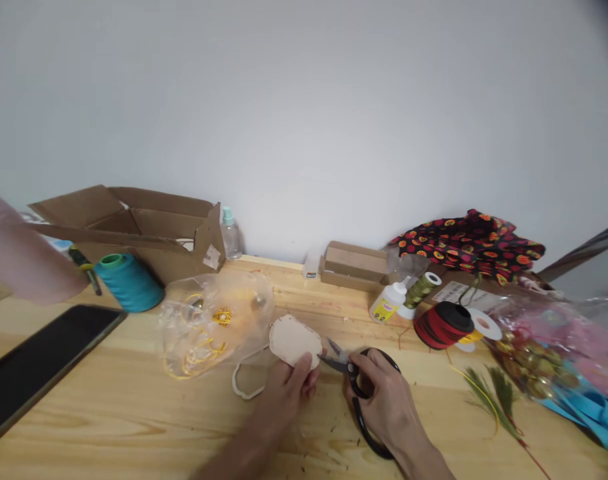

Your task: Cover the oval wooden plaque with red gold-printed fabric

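Observation:
My left hand (297,380) pinches the lower right edge of a flat, cream-coloured piece with a scalloped outline (291,339), thumb on top. A pale curved strip (241,380) lies on the table just left of it; whether it joins the piece is hidden. Black-handled scissors (357,373) are in my right hand (384,397), fingers wrapped round the handles. The blades stand apart and point left, the lower tip at the right edge of the cream piece. I cannot tell whether that blade touches it.
A clear plastic bag with yellow cord (214,327) lies left of the hands. Farther left are a teal thread cone (129,283), a cardboard box (149,230) and a black phone-like slab (44,363). To the right stand a glue bottle (388,302) and a red-black spool (443,325).

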